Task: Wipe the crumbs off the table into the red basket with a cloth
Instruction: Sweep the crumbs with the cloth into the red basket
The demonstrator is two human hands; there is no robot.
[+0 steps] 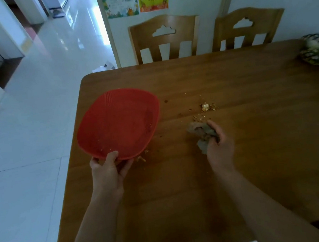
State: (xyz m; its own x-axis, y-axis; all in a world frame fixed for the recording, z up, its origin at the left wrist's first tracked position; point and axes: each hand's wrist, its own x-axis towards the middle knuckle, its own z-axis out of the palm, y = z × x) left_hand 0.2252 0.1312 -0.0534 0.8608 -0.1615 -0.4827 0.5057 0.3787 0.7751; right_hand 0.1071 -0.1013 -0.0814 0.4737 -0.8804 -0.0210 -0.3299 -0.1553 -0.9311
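1. The left hand (108, 169) grips the near rim of the red basket (118, 123), tilted at the wooden table (236, 162) edge.
2. The right hand (218, 146) clutches a bunched grey cloth (201, 131).
3. Crumbs (205, 107) lie just beyond the cloth; a few, seemingly, sit inside the basket.

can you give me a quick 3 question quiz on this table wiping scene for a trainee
1. True or false: the left hand holds the red basket by its near rim.
2. What does the right hand grip? A) sponge B) cloth C) brush
3. Fill in: the biggest pile of crumbs lies on the table just ____ the cloth.

Key: 1 true; 2 B; 3 beyond.
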